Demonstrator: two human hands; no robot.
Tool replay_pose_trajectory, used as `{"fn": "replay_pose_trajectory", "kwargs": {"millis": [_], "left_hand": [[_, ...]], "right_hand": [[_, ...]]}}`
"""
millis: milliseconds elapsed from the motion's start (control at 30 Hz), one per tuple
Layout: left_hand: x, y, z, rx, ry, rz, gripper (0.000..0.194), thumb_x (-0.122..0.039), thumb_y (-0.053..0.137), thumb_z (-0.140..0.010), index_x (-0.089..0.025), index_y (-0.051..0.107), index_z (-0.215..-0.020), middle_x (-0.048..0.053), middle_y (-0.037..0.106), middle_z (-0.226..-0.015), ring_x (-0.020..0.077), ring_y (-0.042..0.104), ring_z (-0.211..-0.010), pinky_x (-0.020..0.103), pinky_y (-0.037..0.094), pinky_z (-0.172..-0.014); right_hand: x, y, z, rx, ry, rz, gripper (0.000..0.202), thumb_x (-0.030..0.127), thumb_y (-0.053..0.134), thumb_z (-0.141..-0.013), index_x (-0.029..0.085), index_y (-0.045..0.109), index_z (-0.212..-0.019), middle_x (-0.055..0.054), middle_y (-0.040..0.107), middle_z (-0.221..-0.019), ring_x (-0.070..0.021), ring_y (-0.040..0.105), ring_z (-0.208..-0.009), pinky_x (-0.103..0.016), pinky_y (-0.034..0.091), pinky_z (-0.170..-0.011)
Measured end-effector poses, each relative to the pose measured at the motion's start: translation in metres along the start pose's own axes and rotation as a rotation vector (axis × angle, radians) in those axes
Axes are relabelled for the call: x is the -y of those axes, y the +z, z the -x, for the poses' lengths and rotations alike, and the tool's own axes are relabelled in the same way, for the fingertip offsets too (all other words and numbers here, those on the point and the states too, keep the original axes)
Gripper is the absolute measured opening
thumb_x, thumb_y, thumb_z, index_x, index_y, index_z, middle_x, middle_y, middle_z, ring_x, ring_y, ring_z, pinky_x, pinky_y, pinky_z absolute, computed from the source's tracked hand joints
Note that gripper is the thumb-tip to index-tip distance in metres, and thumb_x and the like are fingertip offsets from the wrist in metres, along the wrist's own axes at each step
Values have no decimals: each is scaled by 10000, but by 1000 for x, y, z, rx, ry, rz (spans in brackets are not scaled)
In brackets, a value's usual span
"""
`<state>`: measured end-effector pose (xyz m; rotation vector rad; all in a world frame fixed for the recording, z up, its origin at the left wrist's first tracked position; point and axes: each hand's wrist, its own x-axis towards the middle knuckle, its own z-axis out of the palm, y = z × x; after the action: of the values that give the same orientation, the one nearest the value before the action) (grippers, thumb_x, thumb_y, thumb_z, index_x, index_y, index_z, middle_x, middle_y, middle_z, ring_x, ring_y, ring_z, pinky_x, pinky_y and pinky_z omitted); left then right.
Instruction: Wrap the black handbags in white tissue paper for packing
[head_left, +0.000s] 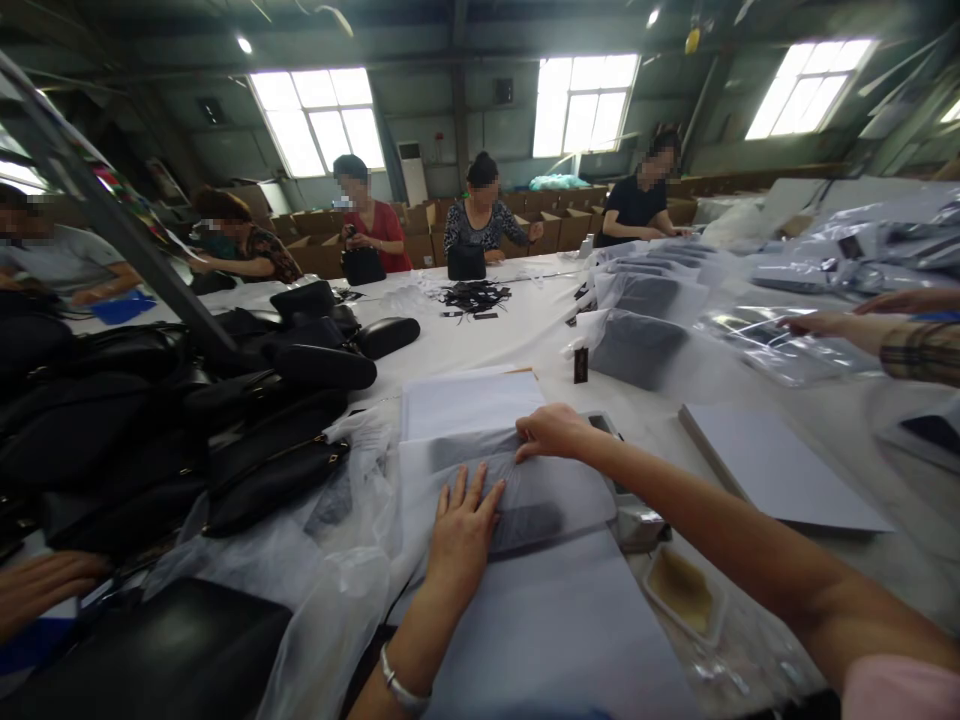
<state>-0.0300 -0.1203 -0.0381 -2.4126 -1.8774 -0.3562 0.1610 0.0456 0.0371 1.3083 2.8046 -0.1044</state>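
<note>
A dark flat bag (529, 518) lies in front of me under a translucent white wrapping sheet (585, 490). My left hand (463, 530) rests flat on the sheet, fingers spread, with a silver bracelet at the wrist. At the sheet's far edge, my right hand (553, 432) has its fingers curled together and pinches the wrapping. Beneath the bundle is a stack of white paper (540, 620); more white sheets (472, 400) show just beyond it. Crumpled clear plastic (330, 600) lies to the left of my left hand.
Black bags (135, 420) are piled on the left. Wrapped bags (637, 345) stand in a row ahead right, near another paper stack (780, 470). A small tray (682, 592) sits by my right forearm. Several co-workers line the table; other people's hands (45, 590) reach in from both sides.
</note>
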Motion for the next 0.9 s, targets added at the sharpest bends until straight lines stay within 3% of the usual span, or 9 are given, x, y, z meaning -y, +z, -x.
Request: {"fn": "replay_pose_trajectory", "kwargs": {"millis": [167, 333, 433, 533, 600, 700, 800, 900], "left_hand": [[0, 0, 2, -15, 9, -11, 503, -208, 548, -935, -353, 487, -1413, 35, 388, -1559, 335, 342, -1432, 544, 414, -1081], [0, 0, 3, -8, 11, 0, 501, -209, 551, -932, -335, 492, -1413, 30, 381, -1563, 344, 340, -1431, 537, 405, -1085], [1, 2, 3, -14, 17, 2, 496, -215, 543, -936, -332, 490, -1416, 30, 377, -1565, 348, 333, -1433, 536, 398, -1086], [1, 4, 3, -21, 24, -2, 488, -221, 530, -944, -326, 490, -1418, 36, 382, -1562, 353, 331, -1433, 539, 395, -1083], [2, 4, 3, -23, 27, -6, 484, -225, 524, -947, -320, 489, -1421, 40, 380, -1562, 357, 336, -1429, 540, 397, -1080], [2, 3, 3, -23, 32, -10, 480, -228, 515, -953, -316, 487, -1424, 42, 376, -1563, 356, 345, -1425, 542, 402, -1075], [2, 0, 4, -21, 35, -11, 474, -235, 509, -958, -313, 488, -1424, 41, 372, -1565, 352, 345, -1425, 537, 405, -1075], [2, -1, 4, -15, 35, -8, 465, -240, 510, -960, -304, 496, -1420, 43, 371, -1564, 354, 347, -1424, 536, 406, -1074]], "right_hand": [[-27, -3, 18, -174, 292, 15, 245, 439, 616, -892, 229, 735, -934, -97, 751, -865, -241, 682, -808, -291, 413, -653], [-44, 13, 87, -371, 437, -51, 293, 406, 536, -930, 253, 681, -1134, -70, 725, -1108, -235, 662, -997, -328, 480, -818], [-46, 38, 137, -522, 510, -202, 319, 471, 595, -863, 242, 730, -1040, -88, 661, -1252, -267, 578, -1191, -396, 425, -1029], [-40, 61, 174, -511, 641, -438, 301, 503, 636, -800, 246, 773, -875, -93, 610, -1331, -303, 477, -1318, -464, 326, -1129], [-32, 70, 186, -470, 701, -608, 326, 532, 626, -794, 250, 787, -828, -91, 602, -1349, -318, 468, -1331, -480, 325, -1129], [-19, 74, 189, -489, 747, -892, 391, 579, 635, -774, 225, 795, -814, -113, 581, -1379, -326, 531, -1274, -442, 428, -1049], [-8, 68, 190, -618, 782, -1121, 381, 566, 726, -698, 202, 792, -791, -124, 525, -1438, -339, 525, -1279, -417, 445, -1031], [5, 58, 199, -770, 781, -1135, 338, 531, 756, -700, 217, 791, -821, -98, 540, -1429, -315, 509, -1297, -423, 370, -1109]]}}
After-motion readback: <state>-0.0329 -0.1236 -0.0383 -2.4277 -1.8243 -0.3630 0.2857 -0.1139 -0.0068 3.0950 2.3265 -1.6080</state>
